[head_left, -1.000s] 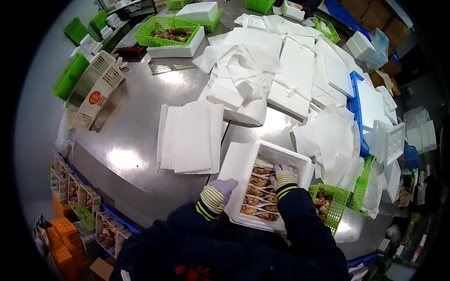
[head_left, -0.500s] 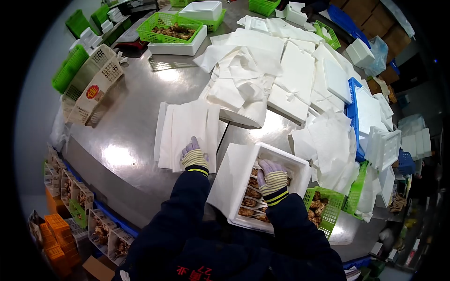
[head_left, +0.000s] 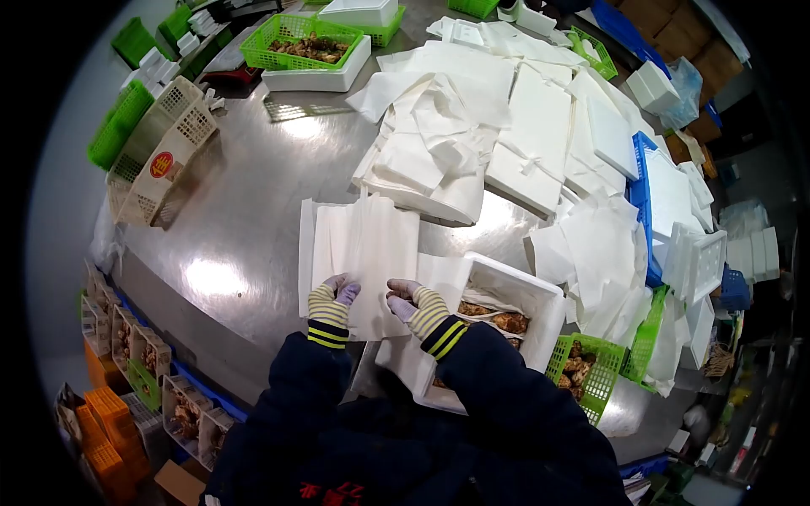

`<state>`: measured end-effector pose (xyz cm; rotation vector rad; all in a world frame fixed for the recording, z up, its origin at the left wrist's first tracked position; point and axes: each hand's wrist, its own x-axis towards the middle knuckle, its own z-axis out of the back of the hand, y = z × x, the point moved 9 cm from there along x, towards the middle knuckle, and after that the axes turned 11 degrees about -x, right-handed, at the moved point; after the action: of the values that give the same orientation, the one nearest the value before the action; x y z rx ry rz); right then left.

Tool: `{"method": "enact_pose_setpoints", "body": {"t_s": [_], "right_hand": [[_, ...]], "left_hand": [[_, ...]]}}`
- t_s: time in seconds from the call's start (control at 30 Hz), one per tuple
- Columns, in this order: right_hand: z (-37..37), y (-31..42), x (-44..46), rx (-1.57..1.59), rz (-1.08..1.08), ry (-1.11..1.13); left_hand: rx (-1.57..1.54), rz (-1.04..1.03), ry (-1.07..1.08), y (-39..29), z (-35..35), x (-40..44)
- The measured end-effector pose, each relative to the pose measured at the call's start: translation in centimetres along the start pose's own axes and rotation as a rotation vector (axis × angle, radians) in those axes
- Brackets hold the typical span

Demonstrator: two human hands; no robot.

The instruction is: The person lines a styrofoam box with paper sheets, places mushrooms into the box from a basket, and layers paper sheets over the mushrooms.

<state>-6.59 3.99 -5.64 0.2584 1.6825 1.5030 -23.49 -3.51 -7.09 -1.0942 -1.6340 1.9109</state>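
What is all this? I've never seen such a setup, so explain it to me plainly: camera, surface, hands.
There is no machine here, only someone's gloved hands, seen from a camera worn on the head, looking forward and down. On the shiny metal table lie white sheets. The left hand touches them; the right hand is at their near right edge. Whether either grips a sheet is hard to tell. To the right, a white foam box holds brown, lumpy pieces.
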Motion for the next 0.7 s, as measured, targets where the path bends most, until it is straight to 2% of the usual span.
{"method": "enact_pose_setpoints", "body": {"t_s": [0.1, 0.17, 0.2, 0.23, 0.27, 0.3, 0.37, 0.4, 0.43, 0.47, 0.5, 0.57, 0.63, 0.7], "right_hand": [[-0.8, -1.0, 0.6, 0.115, -0.069, -0.009], [-0.9, -0.7, 0.8, 0.207, -0.118, -0.017], [-0.9, -0.1, 0.7, 0.212, -0.114, -0.022], [-0.9, 0.5, 0.5, 0.218, -0.108, -0.029], [-1.2, 0.7, 0.8, 0.272, -0.108, 0.023], [0.0, 1.3, 0.7, 0.11, -0.017, -0.1], [1.7, 0.2, 1.5, 0.233, 0.007, -0.109], [3.7, 1.7, 0.7, 0.218, 0.047, -0.19], [5.5, 3.5, -0.6, 0.216, 0.02, -0.242], [7.5, 6.2, -1.7, 0.065, 0.085, -0.284], [9.0, 9.0, -3.3, 0.059, 0.107, -0.294], [11.3, 14.2, -6.6, 0.139, 0.265, -0.371], [13.2, 14.8, -8.4, 0.095, 0.234, -0.278], [15.1, 15.9, -11.2, 0.043, 0.277, -0.199]], "left_hand": [[-0.1, 0.094, 0.02, -0.9, -0.5, -1.6], [-0.098, 0.043, 0.059, -1.7, -0.8, -2.4], [-0.132, 0.179, 0.044, -2.8, -1.6, -3.8], [-0.078, -0.033, 0.16, -3.9, -2.6, -4.3], [0.219, -0.28, 0.343, -4.8, -4.5, -5.2], [0.519, -0.528, 0.519, -5.2, -6.6, -6.8], [0.013, -0.206, 0.569, -5.7, -7.7, -8.4], [-0.038, -0.232, 0.472, -8.0, -7.0, -8.4], [-0.188, -0.195, 0.305, -6.3, -5.3, -7.2], [-0.264, -0.116, 0.181, -5.7, -3.8, -6.0], [-0.34, -0.039, 0.057, -5.2, -2.3, -4.7], [-0.331, 0.03, 0.032, -4.3, -0.9, -2.9], [-0.331, 0.099, 0.055, -3.7, -1.8, -1.9], [-0.532, 0.072, 0.255, -2.4, -4.9, -0.4]]}}
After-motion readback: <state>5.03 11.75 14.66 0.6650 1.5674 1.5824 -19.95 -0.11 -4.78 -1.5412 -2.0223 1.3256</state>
